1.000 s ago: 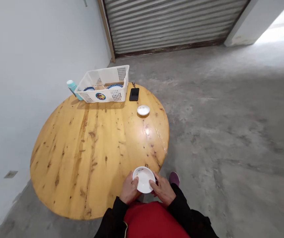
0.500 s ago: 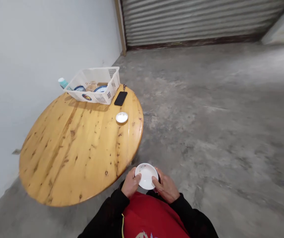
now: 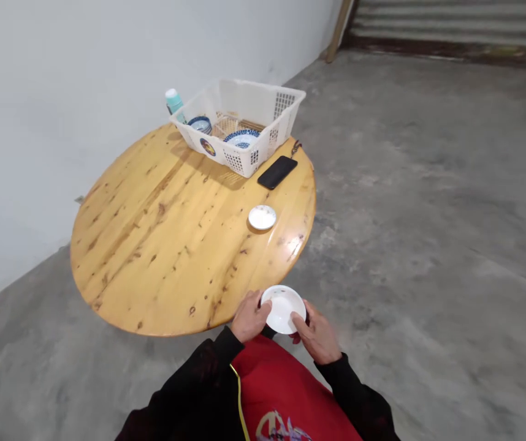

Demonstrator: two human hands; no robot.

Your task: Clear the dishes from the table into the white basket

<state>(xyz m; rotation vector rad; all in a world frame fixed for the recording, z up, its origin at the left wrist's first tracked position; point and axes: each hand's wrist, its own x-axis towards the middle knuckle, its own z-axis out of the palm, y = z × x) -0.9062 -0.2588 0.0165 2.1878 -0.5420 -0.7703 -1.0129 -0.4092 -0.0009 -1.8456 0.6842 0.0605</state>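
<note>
A small white bowl is held between my two hands, just off the near right edge of the round wooden table. My left hand grips its left side with the thumb over the rim. On the other side my right hand holds the bowl, thumb inside the rim and fingers partly hidden underneath. The bowl's inside faces up towards me, with faint marks near its far rim. A small white dish lies on the table beyond the bowl.
A white plastic basket at the table's far side holds blue-patterned bowls and a blue-rimmed plate. A black phone lies beside it. Behind the basket is a turquoise bottle. Grey floor extends rightward; a wall stands left.
My view has turned left and come closer to the table, so the basket, phone and dish show larger and further right. Both hands have kept hold of the bowl, now nearer the table edge.
</note>
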